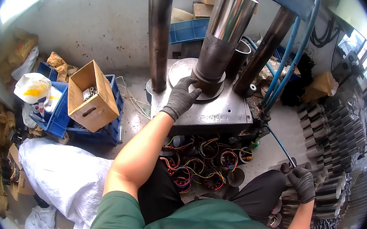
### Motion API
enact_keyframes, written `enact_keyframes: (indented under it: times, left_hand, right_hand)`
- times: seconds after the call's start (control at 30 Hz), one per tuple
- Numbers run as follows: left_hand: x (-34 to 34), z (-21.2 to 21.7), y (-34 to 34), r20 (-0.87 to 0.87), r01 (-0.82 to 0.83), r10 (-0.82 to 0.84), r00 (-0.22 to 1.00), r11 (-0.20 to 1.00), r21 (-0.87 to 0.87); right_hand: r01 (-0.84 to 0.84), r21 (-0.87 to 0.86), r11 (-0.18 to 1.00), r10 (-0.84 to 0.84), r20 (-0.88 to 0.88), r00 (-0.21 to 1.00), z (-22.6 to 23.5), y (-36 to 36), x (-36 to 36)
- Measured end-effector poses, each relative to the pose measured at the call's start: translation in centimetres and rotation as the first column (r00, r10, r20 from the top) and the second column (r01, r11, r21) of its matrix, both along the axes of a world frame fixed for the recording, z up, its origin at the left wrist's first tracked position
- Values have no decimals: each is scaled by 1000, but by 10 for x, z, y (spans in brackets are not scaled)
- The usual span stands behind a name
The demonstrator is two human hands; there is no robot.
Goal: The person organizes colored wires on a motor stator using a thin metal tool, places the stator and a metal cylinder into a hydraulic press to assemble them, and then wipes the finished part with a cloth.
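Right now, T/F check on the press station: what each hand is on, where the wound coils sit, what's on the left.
1. The left hand rests on the dark part at the foot of the shiny steel cylinder. True.
2. The right hand is bare. False: it wears a dark glove and its grip is closed on a lever.
3. Wound coils with coloured wires lie below the press plate. True.
4. The open cardboard box sits on a wooden pallet. False: it rests on blue crates.
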State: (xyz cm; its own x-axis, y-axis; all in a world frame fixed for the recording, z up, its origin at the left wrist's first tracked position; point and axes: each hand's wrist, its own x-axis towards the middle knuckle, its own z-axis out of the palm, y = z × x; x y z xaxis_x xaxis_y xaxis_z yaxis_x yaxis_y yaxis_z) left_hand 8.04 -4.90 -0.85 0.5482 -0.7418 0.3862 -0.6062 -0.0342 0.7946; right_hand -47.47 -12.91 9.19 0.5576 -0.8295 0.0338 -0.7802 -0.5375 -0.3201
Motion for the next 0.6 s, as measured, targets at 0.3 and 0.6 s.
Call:
enact_keyframes:
  times: [0.3,0.6]
  left_hand:
    - [-3,5,1,-117,48,-43,992,998,42]
    - [1,-1,10,-136,133,-123,983,989,68]
  right_hand:
    - [-11,31,999,10,48,999,-4,-6,-7]
    - [50,168,984,-67,99,993,9,3,2]
